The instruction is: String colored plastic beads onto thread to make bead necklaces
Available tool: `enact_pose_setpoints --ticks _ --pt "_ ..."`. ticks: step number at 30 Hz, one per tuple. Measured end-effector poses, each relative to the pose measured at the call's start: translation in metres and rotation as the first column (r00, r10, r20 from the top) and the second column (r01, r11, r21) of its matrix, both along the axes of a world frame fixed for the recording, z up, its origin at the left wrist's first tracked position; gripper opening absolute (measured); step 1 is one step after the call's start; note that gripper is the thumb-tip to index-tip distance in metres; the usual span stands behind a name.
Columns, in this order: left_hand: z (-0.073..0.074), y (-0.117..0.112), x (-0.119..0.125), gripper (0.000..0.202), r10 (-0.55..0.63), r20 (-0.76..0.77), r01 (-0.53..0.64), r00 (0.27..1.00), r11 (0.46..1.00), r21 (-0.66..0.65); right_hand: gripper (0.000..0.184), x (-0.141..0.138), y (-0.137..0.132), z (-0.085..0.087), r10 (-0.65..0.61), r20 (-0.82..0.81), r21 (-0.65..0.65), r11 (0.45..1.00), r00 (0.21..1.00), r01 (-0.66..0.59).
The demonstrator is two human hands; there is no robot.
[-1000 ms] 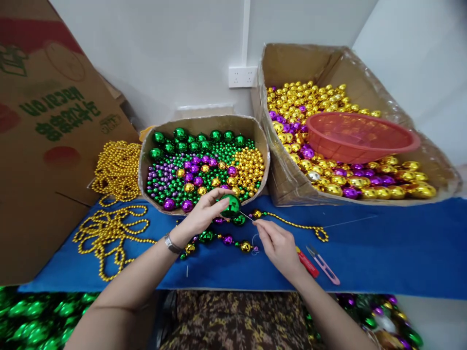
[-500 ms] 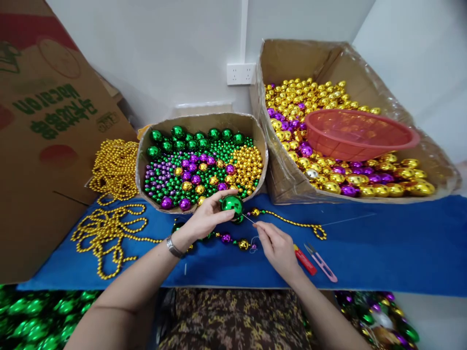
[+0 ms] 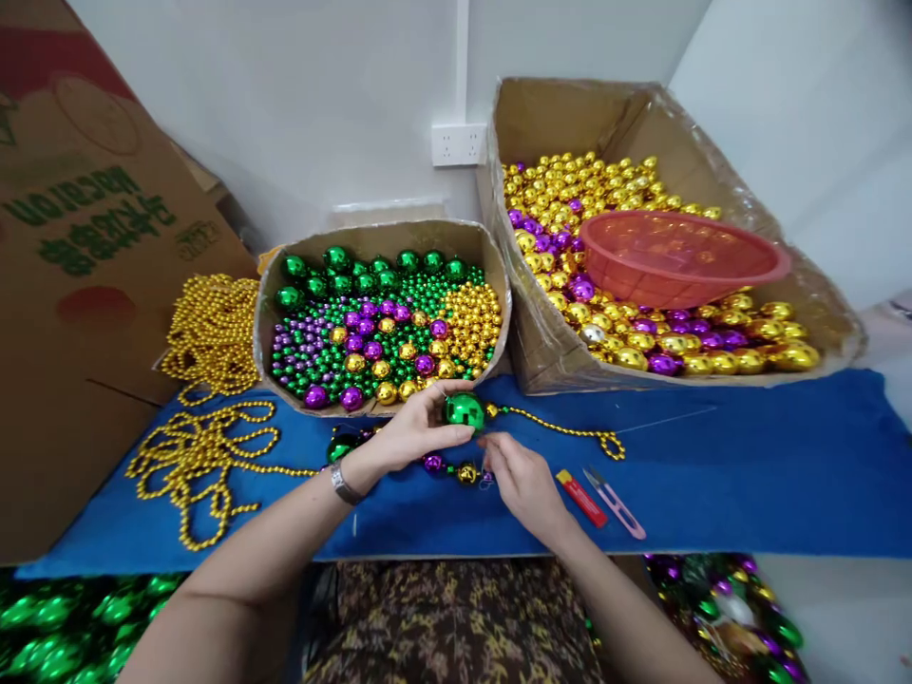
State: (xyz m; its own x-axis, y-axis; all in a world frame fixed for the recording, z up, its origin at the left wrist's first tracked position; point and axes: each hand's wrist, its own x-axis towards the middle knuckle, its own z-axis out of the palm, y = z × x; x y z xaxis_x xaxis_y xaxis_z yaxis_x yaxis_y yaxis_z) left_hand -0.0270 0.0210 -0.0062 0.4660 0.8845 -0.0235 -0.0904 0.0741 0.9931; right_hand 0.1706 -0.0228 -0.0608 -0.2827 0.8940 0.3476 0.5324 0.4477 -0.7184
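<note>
My left hand [image 3: 417,429], with a watch on its wrist, grips a large shiny green bead [image 3: 465,412] between thumb and fingers. Just to the right, my right hand [image 3: 517,473] is closed in a pinch close to the bead's lower edge. The thin needle it holds is mostly hidden by the fingertips. Below the hands lies a string of beads with a purple bead [image 3: 432,463] and a gold bead [image 3: 467,472]. A large dark green bead [image 3: 343,446] rests left of them. A gold bead chain [image 3: 556,425] runs off to the right.
A box of mixed beads [image 3: 260,351] stands behind my hands. A bigger box [image 3: 541,366] at right holds gold and purple beads and a red basket [image 3: 684,271]. A red lighter [image 3: 582,499] and pink thread snips [image 3: 619,508] lie right. Gold bead strands [image 3: 206,446] lie left.
My right fingertips have come closer to the green bead, and the needle that showed between them is now mostly hidden. The green bead is still in my left hand. The view has shifted slightly.
</note>
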Motion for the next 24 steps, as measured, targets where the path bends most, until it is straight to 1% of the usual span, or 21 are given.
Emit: enact_pose_setpoints --ticks 2,3,5,6,7,8,9,10,11,12,13,14,15,16,17,18,19,20,21,22,24 --pt "0.004 0.009 -0.002 0.052 -0.014 -0.026 0.016 1.0 0.996 0.084 0.021 0.005 -0.001 0.002 -0.019 -0.022 -0.008 1.0 1.0 0.019" --pt "0.006 0.016 -0.002 0.049 0.023 -0.043 -0.018 0.999 0.992 0.124 0.021 0.008 0.0 0.003 -0.044 -0.031 -0.003 0.999 0.999 0.044" --pt "0.009 0.034 0.002 0.044 0.174 -0.163 -0.127 0.971 0.956 0.263 0.023 0.014 0.0 0.005 -0.095 -0.04 0.017 0.995 0.995 0.096" --pt "0.009 0.044 0.005 0.04 0.255 -0.269 -0.145 0.929 0.918 0.368 0.023 0.016 0.001 0.006 -0.116 -0.044 0.028 0.993 0.992 0.117" --pt "0.008 0.054 0.01 0.036 0.32 -0.388 -0.105 0.864 0.87 0.482 0.023 0.019 0.001 0.006 -0.131 -0.046 0.037 0.99 0.99 0.133" --pt "0.007 0.064 0.016 0.032 0.366 -0.505 -0.016 0.782 0.821 0.57 0.023 0.02 0.002 0.007 -0.143 -0.046 0.043 0.989 0.989 0.145" --pt "0.004 0.073 0.022 0.028 0.396 -0.609 0.094 0.687 0.783 0.615 0.022 0.021 0.002 0.007 -0.151 -0.044 0.048 0.987 0.987 0.154" --pt "0.001 0.081 0.028 0.024 0.415 -0.692 0.196 0.59 0.759 0.621 0.022 0.022 0.002 0.006 -0.159 -0.041 0.052 0.986 0.986 0.161" --pt "-0.002 0.087 0.034 0.022 0.426 -0.752 0.27 0.502 0.749 0.605 0.022 0.022 0.002 0.006 -0.163 -0.036 0.056 0.985 0.986 0.165" --pt "-0.005 0.093 0.039 0.021 0.433 -0.79 0.312 0.435 0.75 0.583 0.022 0.022 0.001 0.005 -0.167 -0.031 0.061 0.984 0.986 0.168" --pt "-0.007 0.096 0.042 0.021 0.437 -0.806 0.321 0.398 0.757 0.569 0.022 0.023 0.0 0.005 -0.17 -0.025 0.067 0.983 0.985 0.172" --pt "-0.008 0.098 0.044 0.021 0.439 -0.803 0.302 0.402 0.765 0.57 0.022 0.023 -0.001 0.005 -0.175 -0.02 0.073 0.982 0.984 0.176" --pt "-0.008 0.098 0.045 0.021 0.436 -0.779 0.256 0.45 0.773 0.58 0.022 0.024 -0.002 0.004 -0.177 -0.015 0.077 0.981 0.984 0.178" --pt "-0.007 0.096 0.044 0.021 0.419 -0.73 0.177 0.539 0.791 0.585 0.021 0.025 -0.003 0.004 -0.18 -0.013 0.079 0.98 0.984 0.18" --pt "-0.005 0.093 0.041 0.02 0.387 -0.647 0.068 0.658 0.824 0.562 0.021 0.026 -0.004 0.005 -0.181 -0.011 0.08 0.98 0.983 0.181" --pt "-0.003 0.089 0.038 0.021 0.34 -0.523 -0.053 0.782 0.871 0.488 0.02 0.026 -0.004 0.005 -0.181 -0.009 0.079 0.98 0.983 0.181" --pt "0.0 0.084 0.034 0.021 0.29 -0.362 -0.156 0.886 0.921 0.356 0.02 0.027 -0.005 0.005 -0.181 -0.005 0.079 0.98 0.984 0.18" --pt "0.003 0.078 0.03 0.023 0.253 -0.186 -0.219 0.949 0.958 0.184 0.02 0.027 -0.006 0.006 -0.179 0.0 0.078 0.981 0.984 0.179" --pt "0.006 0.072 0.026 0.024 0.241 -0.025 -0.241 0.97 0.971 0.007 0.02 0.027 -0.007 0.006 -0.178 0.007 0.081 0.981 0.984 0.177" --pt "0.009 0.065 0.022 0.024 0.252 0.101 -0.236 0.962 0.961 -0.143 0.02 0.026 -0.007 0.007 -0.178 0.015 0.088 0.98 0.984 0.176" --pt "0.013 0.054 0.016 0.023 0.303 0.24 -0.216 0.922 0.918 -0.332 0.019 0.024 -0.007 0.007 -0.175 0.029 0.113 0.979 0.984 0.171"
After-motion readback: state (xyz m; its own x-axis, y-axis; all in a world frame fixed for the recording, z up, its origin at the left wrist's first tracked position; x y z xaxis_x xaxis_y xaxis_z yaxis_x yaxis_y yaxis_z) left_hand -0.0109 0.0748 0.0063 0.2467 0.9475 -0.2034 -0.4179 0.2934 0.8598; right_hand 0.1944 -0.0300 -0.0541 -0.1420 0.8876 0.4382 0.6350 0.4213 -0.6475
